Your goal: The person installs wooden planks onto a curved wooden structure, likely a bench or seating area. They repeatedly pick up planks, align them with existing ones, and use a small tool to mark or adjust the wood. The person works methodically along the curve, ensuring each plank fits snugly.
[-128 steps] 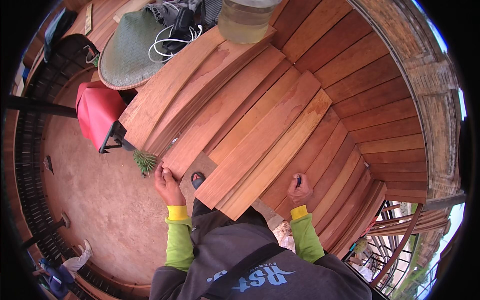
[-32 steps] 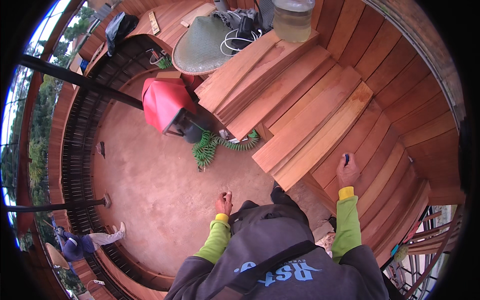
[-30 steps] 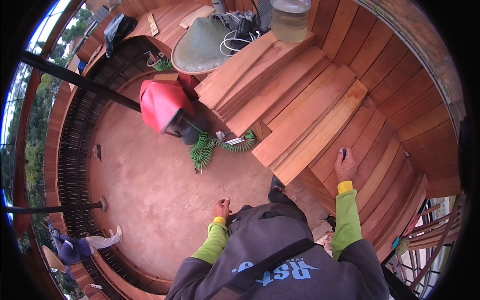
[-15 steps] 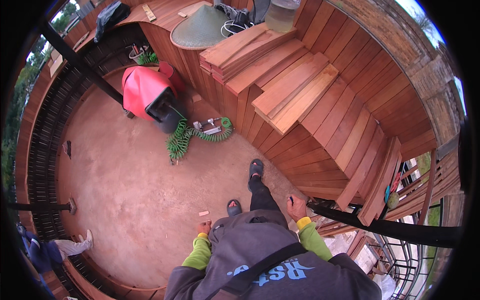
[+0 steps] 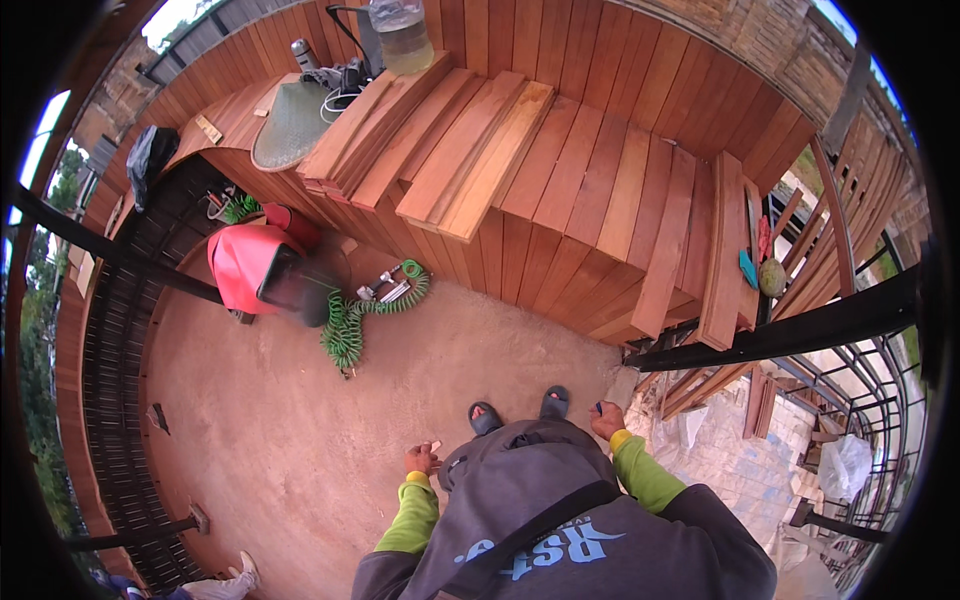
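Note:
My left hand hangs beside my left hip in a yellow cuff and green sleeve. Its fingers are loosely curled and a little apart, and I see nothing held in them. A small wood offcut shows just past those fingers, apparently on the floor; part of it is hidden. At my other side, my right hand is closed around a small dark pen-like thing, mostly covered by the fingers. Both dark clogs stand almost level on the reddish floor.
Loose planks lie across the curved wooden bench ahead. A red-covered machine and a coiled green hose sit on the floor. A black metal beam crosses at right. Someone's light trouser leg shows at lower left.
I have stepped forward and my view has turned right. My feet, apart in a stride before, are now almost level. The offcut appears closer to my left hand. My right hand keeps its hold.

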The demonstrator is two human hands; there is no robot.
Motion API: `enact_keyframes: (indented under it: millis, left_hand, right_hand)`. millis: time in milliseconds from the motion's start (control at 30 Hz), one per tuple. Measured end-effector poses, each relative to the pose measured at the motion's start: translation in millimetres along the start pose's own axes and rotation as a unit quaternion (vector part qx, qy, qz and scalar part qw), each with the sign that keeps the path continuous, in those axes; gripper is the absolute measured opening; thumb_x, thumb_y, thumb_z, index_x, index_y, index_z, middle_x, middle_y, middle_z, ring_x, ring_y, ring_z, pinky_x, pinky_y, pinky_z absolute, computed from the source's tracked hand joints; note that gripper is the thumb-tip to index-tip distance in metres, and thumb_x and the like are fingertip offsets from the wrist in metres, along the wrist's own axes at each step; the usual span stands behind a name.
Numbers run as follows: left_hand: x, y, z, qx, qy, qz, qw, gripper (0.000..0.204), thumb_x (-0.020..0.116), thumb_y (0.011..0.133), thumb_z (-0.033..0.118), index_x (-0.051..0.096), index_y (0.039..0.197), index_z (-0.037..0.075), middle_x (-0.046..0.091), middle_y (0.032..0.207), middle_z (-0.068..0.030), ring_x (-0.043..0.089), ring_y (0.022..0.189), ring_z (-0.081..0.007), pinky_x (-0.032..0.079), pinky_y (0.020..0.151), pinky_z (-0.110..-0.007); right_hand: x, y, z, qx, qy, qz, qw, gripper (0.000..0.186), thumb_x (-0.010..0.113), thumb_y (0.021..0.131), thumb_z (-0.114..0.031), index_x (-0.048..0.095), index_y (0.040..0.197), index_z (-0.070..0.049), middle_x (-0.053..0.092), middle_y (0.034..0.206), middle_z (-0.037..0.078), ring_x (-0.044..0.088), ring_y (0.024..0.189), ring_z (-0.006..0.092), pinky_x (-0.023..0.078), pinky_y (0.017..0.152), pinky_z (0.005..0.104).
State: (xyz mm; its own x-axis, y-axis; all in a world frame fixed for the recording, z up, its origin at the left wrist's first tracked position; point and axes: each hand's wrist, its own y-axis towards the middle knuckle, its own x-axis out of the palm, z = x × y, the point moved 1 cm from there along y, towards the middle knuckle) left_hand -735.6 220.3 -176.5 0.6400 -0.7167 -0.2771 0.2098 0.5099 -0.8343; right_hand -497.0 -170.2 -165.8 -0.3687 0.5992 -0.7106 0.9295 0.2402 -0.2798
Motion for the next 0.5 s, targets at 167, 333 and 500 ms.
enact_keyframes:
  millis: [167,333,500]
  left_hand:
    - [48,0,18,0.032,0.159,-0.033,0.986,0.045,0.057,0.086,0.035,0.058,0.111,-0.002,0.065,0.081,-0.0174,0.066,0.065,-0.0260,0.053,0.053,-0.037]
    - [131,-32,67,0.111,0.214,-0.119,0.963,0.049,0.058,0.086,0.038,0.055,0.115,-0.002,0.065,0.086,-0.0165,0.066,0.070,-0.0225,0.052,0.055,-0.033]
    - [196,-67,144,0.240,0.249,-0.173,0.922,0.051,0.058,0.086,0.041,0.054,0.116,-0.001,0.062,0.090,-0.0143,0.065,0.072,-0.0213,0.052,0.057,-0.031]
  right_hand:
    - [-31,-9,7,0.006,0.050,0.019,0.999,0.017,0.054,0.075,-0.011,0.066,0.084,-0.002,0.066,0.080,0.020,0.065,0.078,0.0344,0.052,0.073,0.0383]
    - [-73,-15,49,0.025,0.047,0.076,0.996,0.015,0.053,0.076,-0.010,0.063,0.082,0.000,0.065,0.080,0.021,0.064,0.078,0.0367,0.052,0.071,0.0404]
    - [-125,4,32,0.046,0.091,0.138,0.985,0.013,0.053,0.078,-0.009,0.061,0.080,0.001,0.064,0.077,0.020,0.064,0.074,0.0353,0.051,0.067,0.0396]
